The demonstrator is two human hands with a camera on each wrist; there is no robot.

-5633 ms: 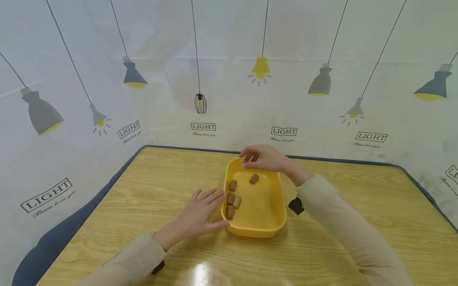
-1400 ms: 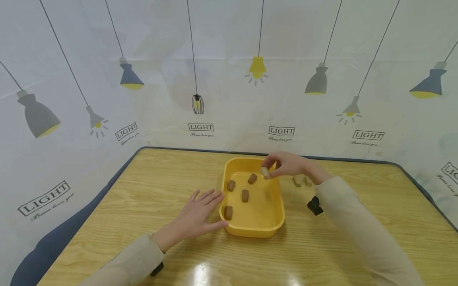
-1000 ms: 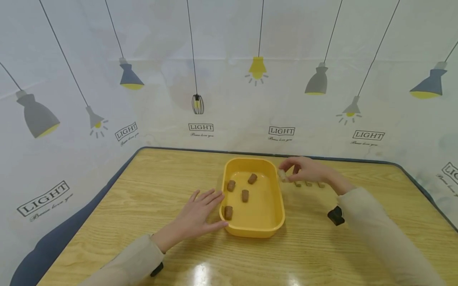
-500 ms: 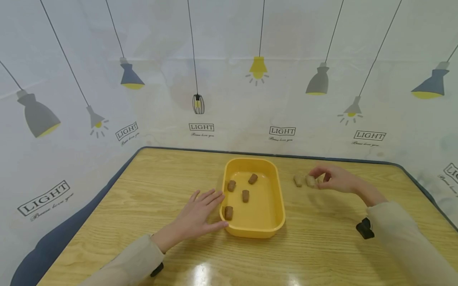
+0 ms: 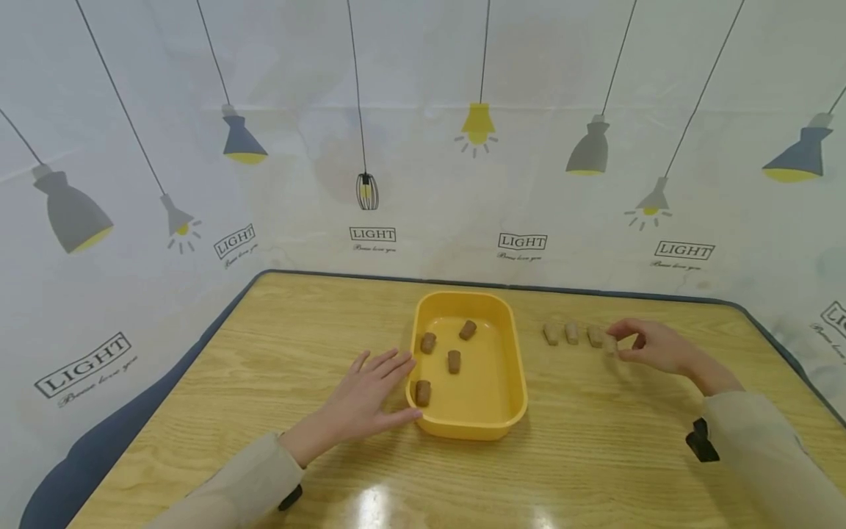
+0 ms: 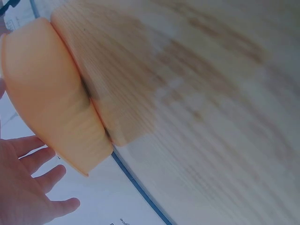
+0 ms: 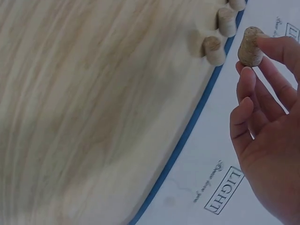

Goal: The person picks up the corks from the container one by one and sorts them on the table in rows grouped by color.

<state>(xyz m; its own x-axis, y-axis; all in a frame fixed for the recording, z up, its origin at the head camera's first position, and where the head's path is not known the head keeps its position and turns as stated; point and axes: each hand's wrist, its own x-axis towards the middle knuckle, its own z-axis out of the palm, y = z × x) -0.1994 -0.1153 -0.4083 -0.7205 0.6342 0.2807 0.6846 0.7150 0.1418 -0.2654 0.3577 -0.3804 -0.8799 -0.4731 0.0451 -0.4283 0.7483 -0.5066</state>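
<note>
My right hand [image 5: 663, 348] pinches a light tan cork [image 5: 611, 344] between thumb and fingers, at the right end of a row of light corks [image 5: 571, 333]. In the right wrist view the pinched cork [image 7: 251, 47] shows close up in the right hand [image 7: 269, 136]. My left hand [image 5: 360, 400] lies with fingers spread, its fingertips at the left rim of the yellow bin [image 5: 472, 433]. Several brown corks lie apart inside the bin, one of them [image 5: 454, 361] near its middle. The left wrist view shows the left hand [image 6: 26, 185] beside the bin's outer wall [image 6: 51, 89].
The wooden table [image 5: 297, 316] ends at a dark blue edge at the back. Behind it hangs a pale sheet [image 5: 423, 147] printed with lamps. Black straps hang below both sleeves.
The right hand has moved right from the bin to the end of the row with a light cork. Light corks have left the bin and a row has formed. The left hand stays about still.
</note>
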